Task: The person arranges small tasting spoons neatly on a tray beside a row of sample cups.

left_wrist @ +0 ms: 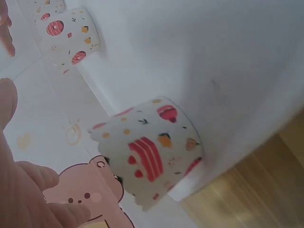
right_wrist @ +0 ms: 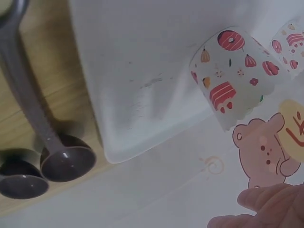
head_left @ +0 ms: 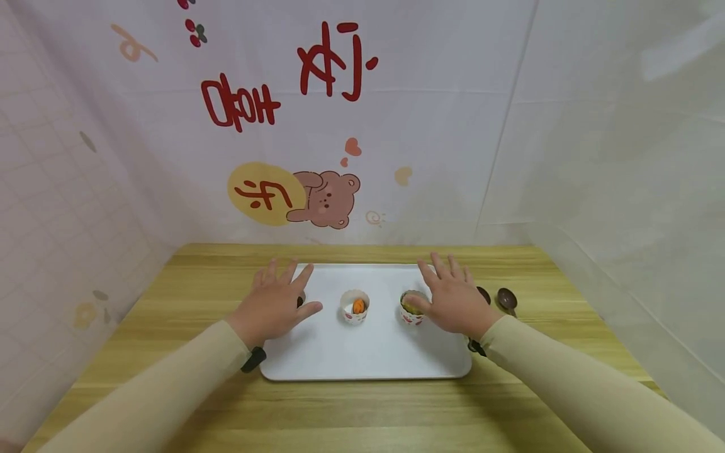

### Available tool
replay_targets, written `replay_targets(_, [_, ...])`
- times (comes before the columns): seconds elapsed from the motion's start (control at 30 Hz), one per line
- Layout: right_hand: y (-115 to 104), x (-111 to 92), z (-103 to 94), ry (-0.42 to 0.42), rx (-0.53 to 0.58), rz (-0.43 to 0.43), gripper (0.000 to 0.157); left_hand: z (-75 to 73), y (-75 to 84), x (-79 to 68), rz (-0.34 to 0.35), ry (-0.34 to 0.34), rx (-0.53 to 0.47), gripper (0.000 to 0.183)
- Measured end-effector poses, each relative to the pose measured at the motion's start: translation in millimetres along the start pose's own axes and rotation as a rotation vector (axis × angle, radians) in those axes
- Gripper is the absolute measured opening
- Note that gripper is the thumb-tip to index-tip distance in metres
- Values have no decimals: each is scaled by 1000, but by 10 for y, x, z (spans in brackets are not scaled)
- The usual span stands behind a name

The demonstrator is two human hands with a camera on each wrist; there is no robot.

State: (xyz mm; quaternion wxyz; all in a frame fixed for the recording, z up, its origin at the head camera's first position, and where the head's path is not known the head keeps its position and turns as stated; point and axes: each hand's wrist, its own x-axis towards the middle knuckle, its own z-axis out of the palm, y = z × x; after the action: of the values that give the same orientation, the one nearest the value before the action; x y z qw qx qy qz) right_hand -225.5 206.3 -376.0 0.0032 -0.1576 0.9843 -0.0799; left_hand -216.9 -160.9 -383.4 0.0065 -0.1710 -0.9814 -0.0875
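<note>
My left hand point(head_left: 274, 305) hovers over the tray's left part, fingers spread and holding nothing. Beneath it, a printed paper cup point(left_wrist: 152, 147) is mostly hidden in the head view; its contents barely show as something dark. Fingers spread too, my right hand point(head_left: 455, 299) is above the tray's right side and partly covers another paper cup point(head_left: 412, 318) with greenish-yellow contents. Whether the thumb touches that cup I cannot tell. Between the hands stands a third paper cup point(head_left: 355, 314) with a small orange piece point(head_left: 359, 306) inside.
The white tray point(head_left: 362, 358) lies on a wood-grain table point(head_left: 362, 415). To its right lie two dark brown round-bowled spoons, one spoon point(head_left: 506, 297) in plain sight and the other spoon point(head_left: 483, 294) partly behind my right hand. Printed white cloth point(head_left: 442, 113) hangs behind and at both sides.
</note>
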Motion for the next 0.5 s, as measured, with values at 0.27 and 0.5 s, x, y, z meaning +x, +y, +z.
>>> replay_targets(0.27, [93,-49,0,3,-6,20,86,-11,-131,-85,-13,5,-13,83])
replay_targets(0.5, [183,-75,18,11,-19,26,89,-14,-239,-154,-11,15,-27,84])
